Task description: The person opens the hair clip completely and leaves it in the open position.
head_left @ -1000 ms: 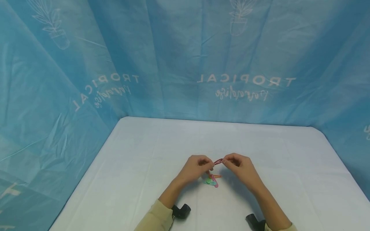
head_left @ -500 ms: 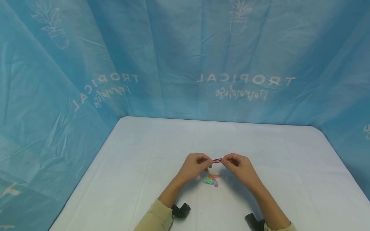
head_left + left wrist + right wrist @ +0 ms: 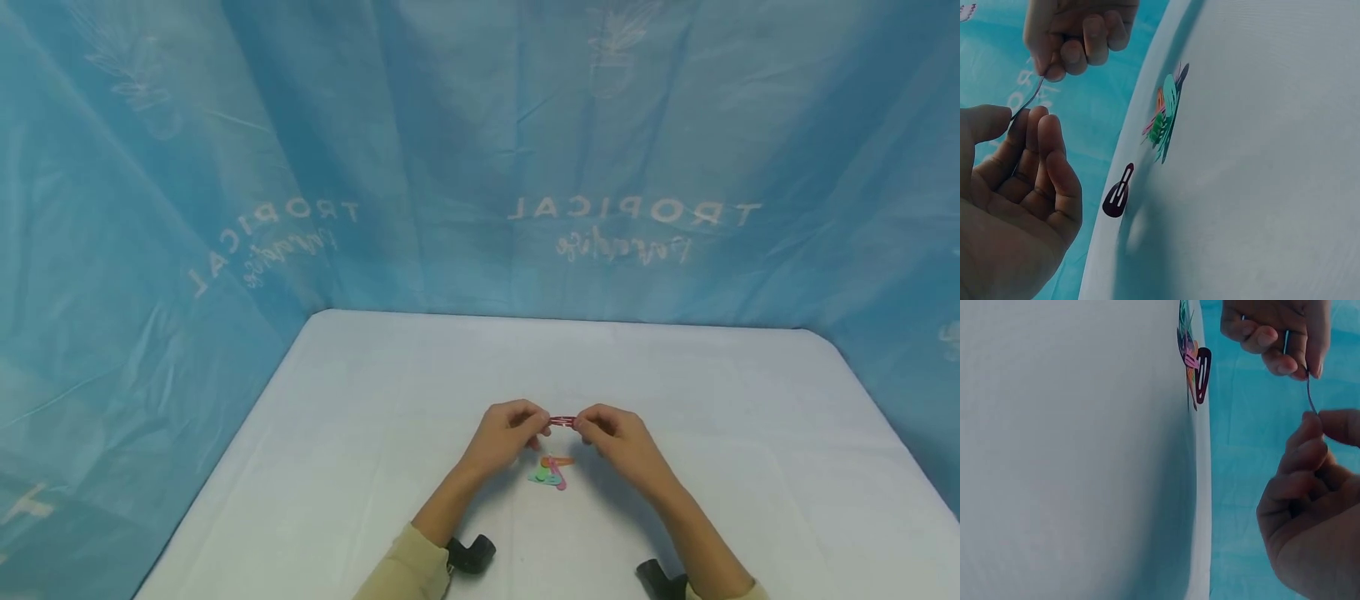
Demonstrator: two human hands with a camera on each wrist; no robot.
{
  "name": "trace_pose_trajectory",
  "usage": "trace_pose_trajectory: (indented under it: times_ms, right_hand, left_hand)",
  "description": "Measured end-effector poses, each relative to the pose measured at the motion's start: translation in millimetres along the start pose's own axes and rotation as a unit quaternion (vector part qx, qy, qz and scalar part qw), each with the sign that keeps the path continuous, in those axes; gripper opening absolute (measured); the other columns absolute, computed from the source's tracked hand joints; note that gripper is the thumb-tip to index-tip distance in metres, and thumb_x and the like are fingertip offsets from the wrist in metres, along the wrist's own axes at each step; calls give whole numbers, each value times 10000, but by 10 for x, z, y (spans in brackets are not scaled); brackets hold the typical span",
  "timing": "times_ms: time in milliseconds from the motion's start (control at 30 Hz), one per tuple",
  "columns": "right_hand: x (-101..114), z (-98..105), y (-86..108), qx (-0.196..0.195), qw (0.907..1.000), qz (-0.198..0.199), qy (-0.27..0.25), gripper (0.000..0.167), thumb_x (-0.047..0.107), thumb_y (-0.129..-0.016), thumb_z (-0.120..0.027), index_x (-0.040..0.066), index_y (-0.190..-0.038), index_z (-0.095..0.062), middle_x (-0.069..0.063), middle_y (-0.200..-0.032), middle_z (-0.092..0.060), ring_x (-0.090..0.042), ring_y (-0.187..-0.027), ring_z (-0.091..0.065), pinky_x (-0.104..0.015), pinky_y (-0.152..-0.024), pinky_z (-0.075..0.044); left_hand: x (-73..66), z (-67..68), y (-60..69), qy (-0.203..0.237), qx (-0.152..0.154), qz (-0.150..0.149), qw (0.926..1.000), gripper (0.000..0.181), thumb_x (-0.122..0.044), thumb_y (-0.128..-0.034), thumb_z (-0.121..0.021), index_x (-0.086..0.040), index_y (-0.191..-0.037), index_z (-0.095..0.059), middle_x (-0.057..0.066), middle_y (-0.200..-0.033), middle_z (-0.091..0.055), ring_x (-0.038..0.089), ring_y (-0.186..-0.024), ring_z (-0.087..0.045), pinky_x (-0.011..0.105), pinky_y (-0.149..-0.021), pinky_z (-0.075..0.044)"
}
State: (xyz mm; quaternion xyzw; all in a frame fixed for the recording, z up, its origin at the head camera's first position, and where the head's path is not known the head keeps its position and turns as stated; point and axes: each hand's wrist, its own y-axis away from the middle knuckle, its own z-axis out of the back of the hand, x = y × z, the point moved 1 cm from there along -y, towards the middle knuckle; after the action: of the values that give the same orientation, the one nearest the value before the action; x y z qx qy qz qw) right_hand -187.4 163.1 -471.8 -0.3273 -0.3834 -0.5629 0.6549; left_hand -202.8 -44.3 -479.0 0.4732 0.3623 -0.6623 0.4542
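A dark red snap hair clip (image 3: 562,422) is stretched level between the hands, above the white table. My left hand (image 3: 504,437) pinches its left end between thumb and index finger; my right hand (image 3: 624,442) pinches the right end the same way. Seen edge-on in the left wrist view, the held clip (image 3: 1032,98) is slightly bent. Just below the hands lies a small pile of clips, orange (image 3: 561,461), teal (image 3: 542,479), green and pink. Another dark clip (image 3: 1118,191) lies beside the pile in the left wrist view; the head view does not show it.
The white tabletop (image 3: 375,400) stretches around the hands. Blue curtains (image 3: 450,167) with white lettering hang behind it and along its sides. A black device (image 3: 472,555) sits at the left wrist, another (image 3: 660,579) at the right.
The held clip has turned from a slant to nearly level, and my left hand has shifted slightly left. Both hands keep their pinch, and the pile lies as before.
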Motion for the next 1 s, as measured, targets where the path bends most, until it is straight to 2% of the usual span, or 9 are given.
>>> trace_pose_trajectory:
  times_ms: [200, 300, 400, 600, 867, 1000]
  right_hand:
    - [-11, -29, -16, -288, 9993, -222, 103, 224, 256, -1003, -606, 58, -1011, -712, -30, -802, -637, -200, -767, -549, -280, -666, -474]
    - [-28, -25, -14, -354, 9988, -317, 75, 222, 256, -998, -609, 57, -999, -708, -38, -785, -635, -193, -741, -542, -281, -645, -462]
    - [-40, -19, -8, -259, 9992, -291, -48, 228, 258, -991, -619, 46, -991, -702, -50, -778, -630, -193, -728, -543, -281, -631, -461]
    - [-46, -37, -6, -37, 9992, -145, -375, 239, 250, -992, -621, 21, -996, -691, -81, -773, -615, -171, -661, -520, -269, -587, -455]
    - [-28, -31, 14, 159, 9971, -201, -712, 256, 257, -1004, -610, 13, -963, -674, -123, -771, -598, -151, -639, -504, -271, -591, -439]
    - [1, -3, 19, 225, 9942, -212, -1026, 302, 269, -1017, -585, -19, -953, -650, -123, -741, -557, -158, -637, -490, -284, -595, -430]
  left_hand:
    - [3, -20, 6, 47, 119, -86, 9999, 273, -272, -1015, -600, -28, -1034, -722, 28, -896, -726, 322, -722, -677, 261, -739, -496]
    - [12, -45, -6, 62, 177, -130, 9997, 286, -270, -1016, -600, -12, -1037, -721, 52, -897, -728, 309, -708, -681, 249, -725, -491]
    - [16, -59, -4, 108, 125, -84, 9998, 263, -264, -1012, -606, -31, -1023, -727, 89, -902, -731, 248, -686, -672, 243, -701, -492]
    - [10, -45, 21, 256, 2, 18, 9997, 238, -220, -1016, -584, -30, -983, -723, 85, -884, -729, 141, -654, -625, 231, -678, -511]
    - [-10, -53, 30, 609, -18, 79, 9981, 236, -170, -1022, -569, 13, -988, -714, 146, -908, -724, 201, -667, -622, 240, -682, -512]
    - [-46, -46, 13, 832, 64, 90, 9965, 224, -158, -1020, -574, 19, -980, -704, 186, -926, -719, 186, -671, -615, 236, -700, -521]
